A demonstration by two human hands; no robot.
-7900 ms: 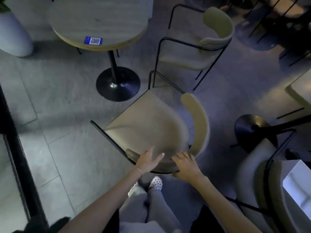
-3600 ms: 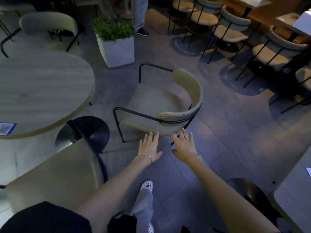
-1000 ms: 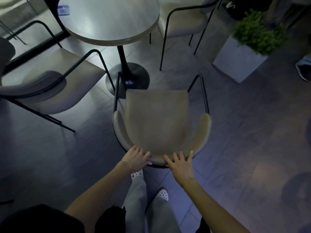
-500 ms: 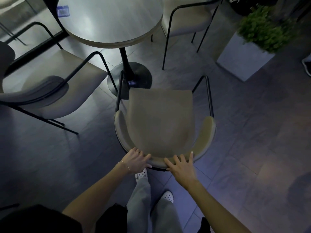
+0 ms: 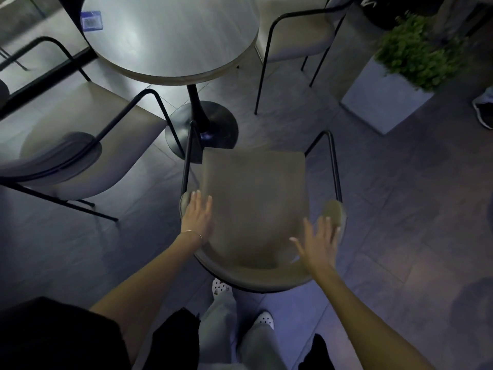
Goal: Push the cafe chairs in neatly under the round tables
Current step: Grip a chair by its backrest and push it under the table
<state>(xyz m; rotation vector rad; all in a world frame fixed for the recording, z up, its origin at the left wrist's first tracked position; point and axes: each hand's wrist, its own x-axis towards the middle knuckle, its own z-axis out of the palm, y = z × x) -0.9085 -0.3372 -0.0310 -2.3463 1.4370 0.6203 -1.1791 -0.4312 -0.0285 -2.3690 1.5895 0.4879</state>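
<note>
A beige cafe chair with a black metal frame stands right in front of me, its seat facing the round table. The front edge of the seat is near the table's black pedestal base, short of the tabletop. My left hand lies flat with fingers apart on the left end of the curved backrest. My right hand is spread open over the right end of the backrest, blurred, and I cannot tell whether it touches.
A second beige chair sits left of the table, angled. A third chair stands at the table's far right. A white planter with a green plant is at the right. Another person's shoe shows at the right edge.
Both hands have left the rear middle of the backrest and moved outward and forward to its two ends. The chair looks slightly closer to the table base.
</note>
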